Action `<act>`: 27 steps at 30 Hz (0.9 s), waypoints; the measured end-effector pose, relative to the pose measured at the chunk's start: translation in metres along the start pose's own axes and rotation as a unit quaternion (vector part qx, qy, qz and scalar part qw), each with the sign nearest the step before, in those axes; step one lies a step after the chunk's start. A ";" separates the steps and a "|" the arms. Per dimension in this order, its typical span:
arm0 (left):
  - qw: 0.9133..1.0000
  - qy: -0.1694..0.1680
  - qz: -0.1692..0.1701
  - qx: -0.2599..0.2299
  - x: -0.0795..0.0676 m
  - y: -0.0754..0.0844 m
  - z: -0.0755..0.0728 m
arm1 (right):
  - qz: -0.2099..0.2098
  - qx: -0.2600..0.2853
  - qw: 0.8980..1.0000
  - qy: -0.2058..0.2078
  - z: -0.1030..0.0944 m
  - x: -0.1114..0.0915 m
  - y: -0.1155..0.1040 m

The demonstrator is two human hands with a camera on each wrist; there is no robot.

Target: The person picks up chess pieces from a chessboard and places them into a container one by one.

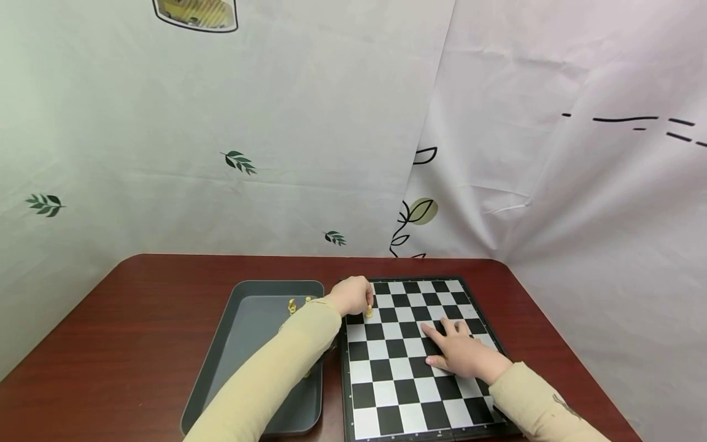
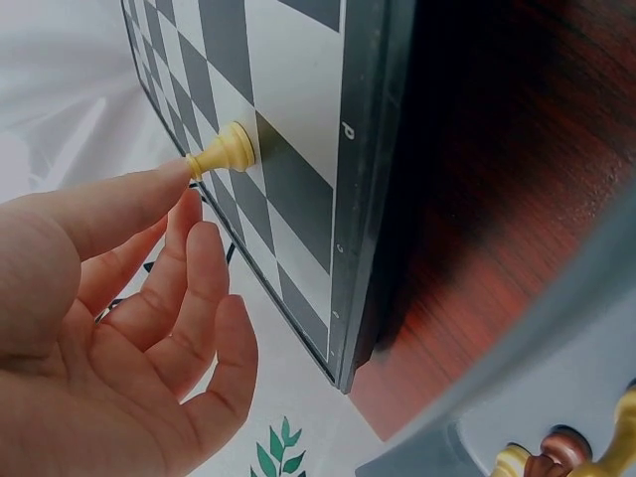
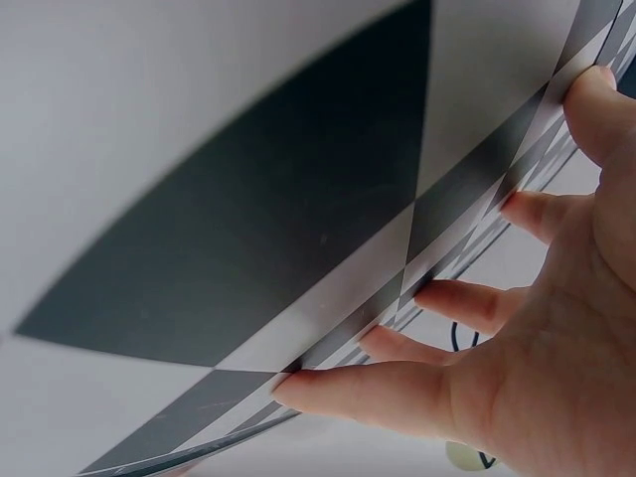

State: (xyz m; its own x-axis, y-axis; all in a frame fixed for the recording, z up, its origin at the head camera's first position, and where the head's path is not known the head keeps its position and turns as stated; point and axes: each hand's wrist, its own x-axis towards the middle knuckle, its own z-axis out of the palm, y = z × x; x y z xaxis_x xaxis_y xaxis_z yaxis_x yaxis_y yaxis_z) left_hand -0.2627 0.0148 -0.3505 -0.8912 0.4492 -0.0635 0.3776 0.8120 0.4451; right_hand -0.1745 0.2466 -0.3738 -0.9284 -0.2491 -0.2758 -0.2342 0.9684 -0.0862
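A pale yellow chess pawn [image 2: 231,151] stands on the black-and-white chessboard [image 1: 401,368], near its far left corner. My left hand [image 1: 351,296] pinches the pawn's head between thumb and forefinger, while the other fingers curl loosely below, as the left wrist view shows. In the head view the pawn [image 1: 369,312] peeks out beneath the fingertips. Spread fingers of my right hand [image 1: 461,355] rest on the board right of its middle. Fingertips touch the squares in the right wrist view, and that hand [image 3: 537,368] holds nothing.
Left of the board lies a grey tray [image 1: 248,325], partly covered by my left sleeve. It holds yellow chess pieces [image 1: 292,306] and a brown piece [image 2: 564,447]. Both stand on a reddish-brown table [image 1: 110,344], with a white patterned cloth [image 1: 309,123] behind.
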 end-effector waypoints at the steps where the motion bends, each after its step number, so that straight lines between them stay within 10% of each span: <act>1: 1.000 0.000 0.000 -0.001 0.000 0.000 0.000 | 0.000 0.000 1.000 0.000 0.000 0.000 0.000; 27: 1.000 0.011 0.012 -0.007 -0.005 -0.004 -0.006 | 0.009 -0.001 1.000 -0.002 0.002 0.002 -0.001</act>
State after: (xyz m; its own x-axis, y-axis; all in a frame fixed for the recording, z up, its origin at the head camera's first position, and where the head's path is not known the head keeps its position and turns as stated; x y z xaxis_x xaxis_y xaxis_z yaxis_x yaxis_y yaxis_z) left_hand -0.2609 0.0069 -0.3461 -0.8872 0.4601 -0.0338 0.3952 0.7958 0.4588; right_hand -0.1752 0.2450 -0.3756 -0.9309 -0.2325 -0.2817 -0.2189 0.9725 -0.0794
